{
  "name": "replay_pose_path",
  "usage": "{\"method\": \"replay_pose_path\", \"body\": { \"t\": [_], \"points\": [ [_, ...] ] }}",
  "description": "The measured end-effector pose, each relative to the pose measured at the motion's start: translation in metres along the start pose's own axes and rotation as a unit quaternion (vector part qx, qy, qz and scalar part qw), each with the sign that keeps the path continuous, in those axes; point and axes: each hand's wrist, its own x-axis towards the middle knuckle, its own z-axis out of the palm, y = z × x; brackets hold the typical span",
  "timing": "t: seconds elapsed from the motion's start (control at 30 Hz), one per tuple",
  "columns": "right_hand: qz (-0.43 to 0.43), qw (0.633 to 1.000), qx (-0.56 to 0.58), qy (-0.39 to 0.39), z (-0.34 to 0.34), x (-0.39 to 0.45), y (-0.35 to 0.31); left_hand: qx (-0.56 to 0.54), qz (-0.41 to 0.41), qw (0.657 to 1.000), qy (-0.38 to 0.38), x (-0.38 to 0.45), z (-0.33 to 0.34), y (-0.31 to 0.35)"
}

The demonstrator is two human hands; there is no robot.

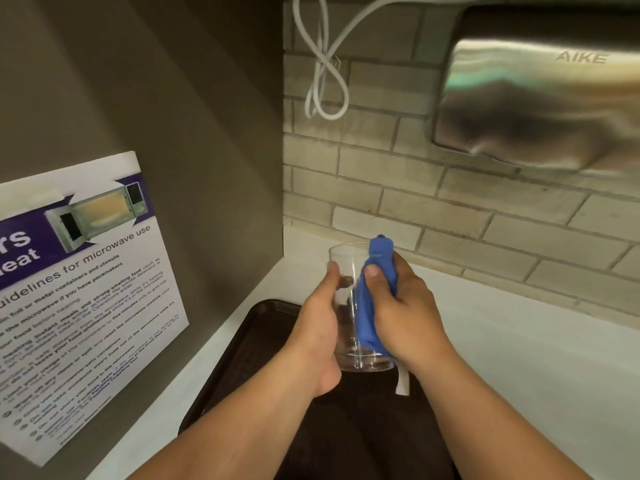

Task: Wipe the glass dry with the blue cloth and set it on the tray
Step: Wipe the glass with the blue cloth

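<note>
The glass (pixel 349 306) stands upright, mouth up, above the tray (pixel 249 348). Left hand (pixel 318 327) grips its side; right hand (pixel 405 306) presses the cloth (pixel 375 289) against the opposite wall.

Bare counter (pixel 519 358) rightward (hand dryer (pixel 540 102) overhead), side panel (pixel 173 133) close left

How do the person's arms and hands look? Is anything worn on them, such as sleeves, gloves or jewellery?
Both forearms are bare up to the frame edge; no sleeves show. The left hand and right hand wear no gloves, and no rings, watch or bracelet are visible. The fingernails are short and unpainted.
</note>
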Motion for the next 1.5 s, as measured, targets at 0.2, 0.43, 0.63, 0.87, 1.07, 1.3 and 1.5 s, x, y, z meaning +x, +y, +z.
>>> {"method": "replay_pose_path", "body": {
  "t": [0.2,0.43,0.63,0.87,1.07,1.3,1.5],
  "points": [
    [0.015,0.994,0.110,0.009,-0.004,0.004,0.004,-0.011,-0.012,0.999,-0.032,-0.003,-0.002,0.012],
    [0.063,0.985,0.146,-0.064,-0.012,-0.002,0.017,-0.021,-0.003,1.000,-0.003,0.003,-0.001,0.006],
    [-0.023,0.987,-0.014,-0.158,-0.004,-0.030,0.021,0.031,0.001,0.998,0.050,0.002,0.003,0.007],
    [0.010,0.997,0.067,-0.035,-0.009,-0.008,0.015,0.016,0.024,0.999,0.033,0.000,0.010,0.011],
    [-0.048,0.991,-0.014,-0.127,0.008,-0.027,0.022,0.041,0.027,0.996,0.070,-0.002,0.008,0.008],
    [0.025,0.996,0.038,0.072,0.002,0.006,0.000,0.008,0.006,0.999,0.039,-0.001,0.004,0.006],
    [-0.025,0.993,0.017,-0.113,0.007,-0.031,0.017,0.010,-0.016,1.000,0.011,0.003,-0.011,0.016]
  ]
}}
